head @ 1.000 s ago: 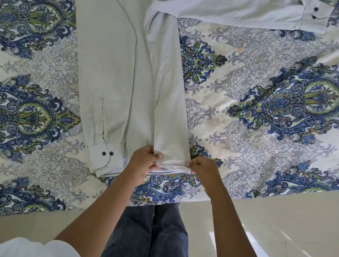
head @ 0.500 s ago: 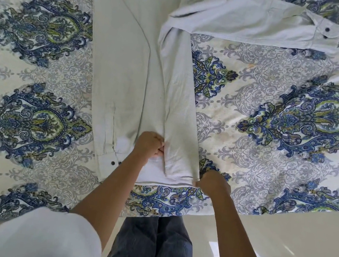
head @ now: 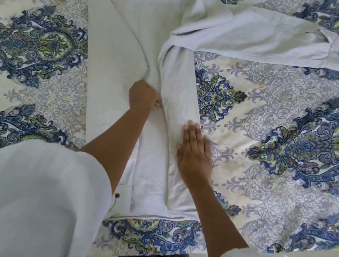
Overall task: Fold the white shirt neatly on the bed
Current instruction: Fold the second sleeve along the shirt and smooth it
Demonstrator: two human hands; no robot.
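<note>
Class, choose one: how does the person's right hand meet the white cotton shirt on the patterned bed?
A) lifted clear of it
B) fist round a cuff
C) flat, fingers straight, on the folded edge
C: the right hand lies flat, fingers straight, on the folded edge of the white cotton shirt.

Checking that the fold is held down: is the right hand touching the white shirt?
Touching. The head view shows the right hand lying flat, fingers straight, on the folded strip of the white shirt, with no gap visible.
</note>
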